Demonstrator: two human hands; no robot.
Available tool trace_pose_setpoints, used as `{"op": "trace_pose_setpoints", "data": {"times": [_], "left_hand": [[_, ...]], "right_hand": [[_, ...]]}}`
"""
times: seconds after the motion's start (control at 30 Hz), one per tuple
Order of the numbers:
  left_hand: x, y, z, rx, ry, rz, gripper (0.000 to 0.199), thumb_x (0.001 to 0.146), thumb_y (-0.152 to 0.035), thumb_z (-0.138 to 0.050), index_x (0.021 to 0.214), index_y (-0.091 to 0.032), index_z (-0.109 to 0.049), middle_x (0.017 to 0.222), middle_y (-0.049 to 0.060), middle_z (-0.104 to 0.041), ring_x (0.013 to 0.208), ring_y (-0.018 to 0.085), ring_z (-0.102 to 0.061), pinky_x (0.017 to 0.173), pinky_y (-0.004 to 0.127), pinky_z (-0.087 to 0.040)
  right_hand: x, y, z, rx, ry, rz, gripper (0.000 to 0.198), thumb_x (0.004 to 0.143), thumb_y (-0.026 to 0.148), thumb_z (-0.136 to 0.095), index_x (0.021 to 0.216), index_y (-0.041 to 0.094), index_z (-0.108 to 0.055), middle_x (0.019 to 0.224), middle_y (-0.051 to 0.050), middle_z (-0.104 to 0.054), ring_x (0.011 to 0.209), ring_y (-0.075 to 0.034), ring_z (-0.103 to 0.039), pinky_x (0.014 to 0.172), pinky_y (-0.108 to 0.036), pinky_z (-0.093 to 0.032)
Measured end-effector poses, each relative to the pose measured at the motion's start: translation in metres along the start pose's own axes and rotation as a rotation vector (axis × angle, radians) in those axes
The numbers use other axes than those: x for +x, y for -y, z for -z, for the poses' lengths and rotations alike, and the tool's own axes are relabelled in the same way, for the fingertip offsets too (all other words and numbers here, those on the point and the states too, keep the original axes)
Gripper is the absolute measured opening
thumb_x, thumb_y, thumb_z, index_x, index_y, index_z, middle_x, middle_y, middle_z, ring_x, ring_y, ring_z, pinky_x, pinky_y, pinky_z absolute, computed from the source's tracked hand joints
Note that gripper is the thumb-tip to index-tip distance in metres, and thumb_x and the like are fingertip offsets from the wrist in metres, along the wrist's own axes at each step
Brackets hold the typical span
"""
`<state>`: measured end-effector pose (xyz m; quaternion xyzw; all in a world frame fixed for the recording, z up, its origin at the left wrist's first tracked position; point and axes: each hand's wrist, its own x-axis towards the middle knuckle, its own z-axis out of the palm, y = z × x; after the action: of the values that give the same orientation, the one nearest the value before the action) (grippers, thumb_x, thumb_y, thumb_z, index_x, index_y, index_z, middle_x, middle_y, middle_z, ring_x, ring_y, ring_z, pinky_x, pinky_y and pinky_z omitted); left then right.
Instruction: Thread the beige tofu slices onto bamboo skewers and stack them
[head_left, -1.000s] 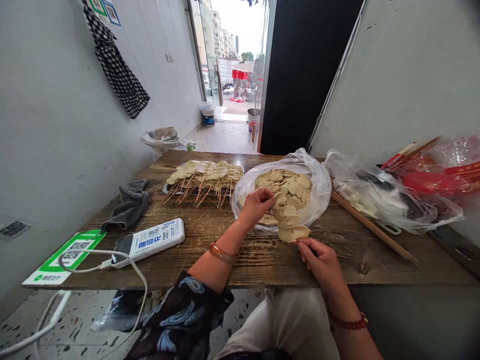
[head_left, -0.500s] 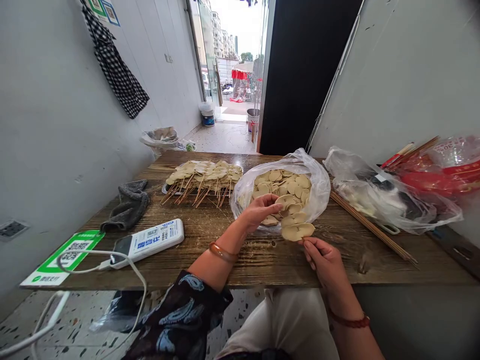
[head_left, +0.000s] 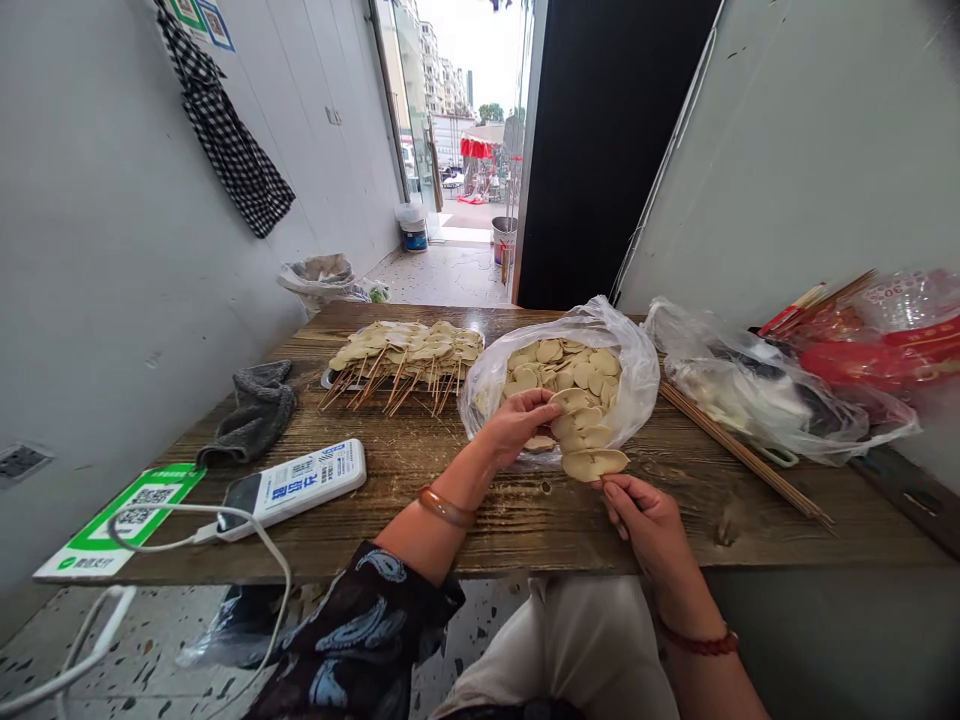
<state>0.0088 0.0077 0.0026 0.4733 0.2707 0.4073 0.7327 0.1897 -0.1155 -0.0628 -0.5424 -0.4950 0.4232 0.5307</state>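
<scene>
Between my hands is a skewer threaded with several thin, pale tan oval slices [head_left: 594, 465]. My right hand [head_left: 651, 530] pinches the lower end of its stick, just below the bottom slice. My left hand [head_left: 519, 425] grips the uppermost slice between thumb and fingers, over the near rim of a clear plastic bag [head_left: 639, 375]. Loose slices of the same kind [head_left: 566, 362] fill that open bag. To its left, loaded skewers [head_left: 409, 348] lie piled up, sticks pointing toward me. The skewer's tip is hidden by the slices.
A bundle of bare sticks [head_left: 742, 455] lies at the right, beside a crumpled plastic bag [head_left: 787, 400] and red packaging [head_left: 855, 365]. On the left are a grey cloth [head_left: 251, 415], a white power bank [head_left: 315, 478] with a cable, and a green QR card [head_left: 135, 510].
The slices on the skewer sit slightly differently, the middle ones a little more to the left. Both hands keep their hold almost in place; the view shifts slightly.
</scene>
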Motion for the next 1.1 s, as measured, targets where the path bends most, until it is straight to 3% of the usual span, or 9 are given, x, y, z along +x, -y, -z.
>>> {"op": "trace_pose_setpoints", "data": {"times": [0.13, 0.3, 0.6, 0.8, 1.1], "left_hand": [[0.001, 0.004, -0.001, -0.139, -0.036, 0.041, 0.039, 0.061, -0.044, -0.080, 0.080, -0.013, -0.065, 0.072, 0.000, -0.061, 0.062, 0.008, -0.056, 0.061, 0.021, -0.045], [-0.001, 0.008, -0.007, -0.197, 0.030, 0.083, 0.040, 0.057, -0.037, -0.084, 0.085, -0.014, -0.069, 0.079, 0.003, -0.065, 0.066, 0.009, -0.058, 0.064, 0.022, -0.047], [0.005, -0.002, 0.008, -0.093, -0.181, -0.032, 0.043, 0.051, -0.042, -0.085, 0.077, -0.013, -0.067, 0.065, 0.000, -0.060, 0.056, 0.008, -0.052, 0.052, 0.021, -0.045], [0.004, -0.001, 0.005, -0.002, -0.231, -0.054, 0.043, 0.052, -0.045, -0.083, 0.075, -0.013, -0.065, 0.062, -0.002, -0.057, 0.051, 0.007, -0.048, 0.046, 0.019, -0.038], [0.006, 0.007, 0.003, 0.015, -0.187, -0.102, 0.039, 0.055, -0.042, -0.081, 0.073, -0.012, -0.062, 0.061, -0.002, -0.056, 0.054, 0.007, -0.049, 0.050, 0.018, -0.037]], "right_hand": [[0.000, 0.001, 0.000, 0.006, 0.003, 0.004, 0.033, 0.082, 0.046, -0.061, 0.086, 0.015, -0.071, 0.052, 0.004, -0.049, 0.041, -0.008, -0.040, 0.039, -0.021, -0.031], [-0.001, 0.006, -0.001, -0.018, 0.006, 0.011, 0.034, 0.083, 0.047, -0.060, 0.086, 0.015, -0.072, 0.051, 0.004, -0.049, 0.040, -0.008, -0.041, 0.040, -0.021, -0.032], [0.001, 0.008, -0.009, -0.166, 0.043, 0.043, 0.035, 0.084, 0.045, -0.059, 0.096, 0.015, -0.073, 0.060, 0.000, -0.059, 0.046, -0.010, -0.048, 0.044, -0.022, -0.039], [0.003, 0.005, -0.012, -0.246, 0.024, 0.059, 0.036, 0.084, 0.046, -0.058, 0.093, 0.014, -0.074, 0.062, -0.002, -0.061, 0.044, -0.011, -0.050, 0.041, -0.022, -0.040], [0.004, 0.009, -0.014, -0.277, -0.019, 0.083, 0.036, 0.082, 0.047, -0.059, 0.088, 0.015, -0.075, 0.056, -0.001, -0.059, 0.041, -0.011, -0.049, 0.038, -0.021, -0.040]]}}
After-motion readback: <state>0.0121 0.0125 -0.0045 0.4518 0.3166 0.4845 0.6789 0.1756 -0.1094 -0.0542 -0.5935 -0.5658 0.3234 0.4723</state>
